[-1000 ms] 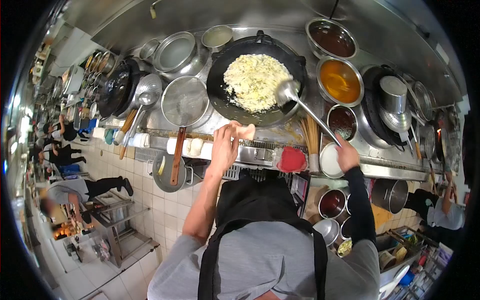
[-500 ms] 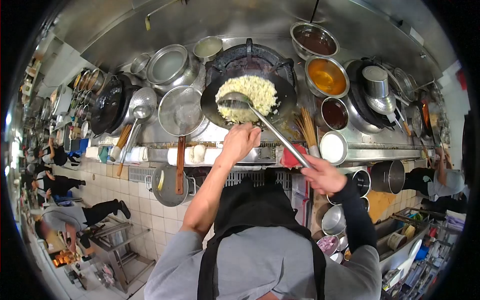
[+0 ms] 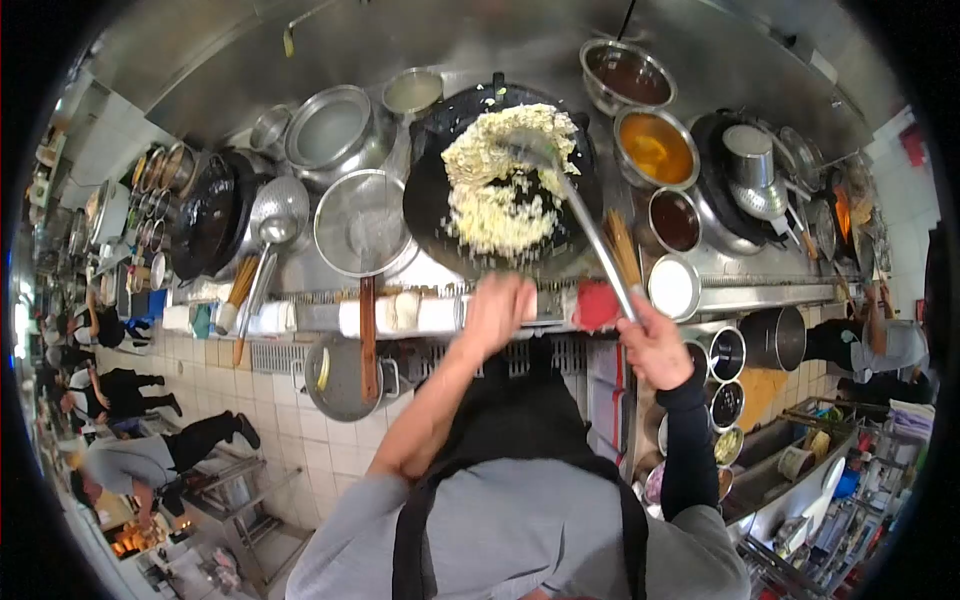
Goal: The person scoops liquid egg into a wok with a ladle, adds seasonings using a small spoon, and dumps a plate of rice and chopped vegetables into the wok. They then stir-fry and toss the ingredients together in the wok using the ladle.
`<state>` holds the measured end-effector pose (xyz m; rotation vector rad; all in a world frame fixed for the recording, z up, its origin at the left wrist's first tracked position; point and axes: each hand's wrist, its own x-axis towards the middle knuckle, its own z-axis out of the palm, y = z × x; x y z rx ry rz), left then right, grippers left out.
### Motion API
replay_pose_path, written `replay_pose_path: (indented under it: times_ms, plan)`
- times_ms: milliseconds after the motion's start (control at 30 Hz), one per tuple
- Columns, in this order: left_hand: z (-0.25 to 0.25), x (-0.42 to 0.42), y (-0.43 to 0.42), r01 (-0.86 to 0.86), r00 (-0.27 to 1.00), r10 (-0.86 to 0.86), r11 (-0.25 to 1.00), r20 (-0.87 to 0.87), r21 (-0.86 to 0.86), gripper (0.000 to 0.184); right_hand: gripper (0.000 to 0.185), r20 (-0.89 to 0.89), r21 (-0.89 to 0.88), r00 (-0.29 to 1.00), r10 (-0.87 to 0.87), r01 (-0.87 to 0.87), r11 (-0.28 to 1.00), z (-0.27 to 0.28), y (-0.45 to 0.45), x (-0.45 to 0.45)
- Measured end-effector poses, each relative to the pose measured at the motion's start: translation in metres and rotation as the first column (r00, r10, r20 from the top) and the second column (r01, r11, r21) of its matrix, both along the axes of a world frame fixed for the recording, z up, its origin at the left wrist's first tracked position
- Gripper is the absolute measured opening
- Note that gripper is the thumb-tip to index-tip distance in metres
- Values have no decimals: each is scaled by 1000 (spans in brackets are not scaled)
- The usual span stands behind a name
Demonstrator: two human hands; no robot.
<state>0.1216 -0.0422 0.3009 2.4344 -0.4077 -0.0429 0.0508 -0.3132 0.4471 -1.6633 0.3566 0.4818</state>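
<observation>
Pale yellow-and-white fried rice (image 3: 500,225) is spread through the black wok (image 3: 428,215), with several bits flung up near its far rim. At the wok's near edge is my left hand (image 3: 497,312), blurred by motion, its fingers closed round the wok's near side. A long-handled metal ladle (image 3: 600,240) reaches diagonally into the wok, its blurred bowl among the rice at the far side. My right hand (image 3: 655,345) is wrapped round the end of the ladle handle, right of the wok.
To the right stand a bowl of amber liquid (image 3: 655,150), a bowl of dark liquid (image 3: 628,78) and a white-filled bowl (image 3: 674,287). On the left lie a round strainer (image 3: 362,225) and a perforated skimmer (image 3: 277,205). Another person (image 3: 150,465) is at lower left.
My left hand has come down and slightly right with the wok's near side. The ladle bowl has moved far and right. The rice has spread from one mound; my right hand has shifted slightly right.
</observation>
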Motion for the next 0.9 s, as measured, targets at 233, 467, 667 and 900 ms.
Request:
replay_pose_path:
  times_ms: [233,467,667,900]
  plan:
    - [-45,80,-3,10,998,-9,1000,-56,20,42,48,34,249,999,-42,32,968,67,24,36]
    - [-66,85,-12,-22,998,27,997,-63,68,36,31,-425,618,904,-55,333,712,-162,53,137]
    - [-59,85,-18,-57,997,60,997,-55,53,35,18,-211,446,974,82,21,895,-81,41,101]
    - [-68,91,-18,-50,999,50,997,-3,52,34,31,126,22,977,171,-175,984,-133,42,112]
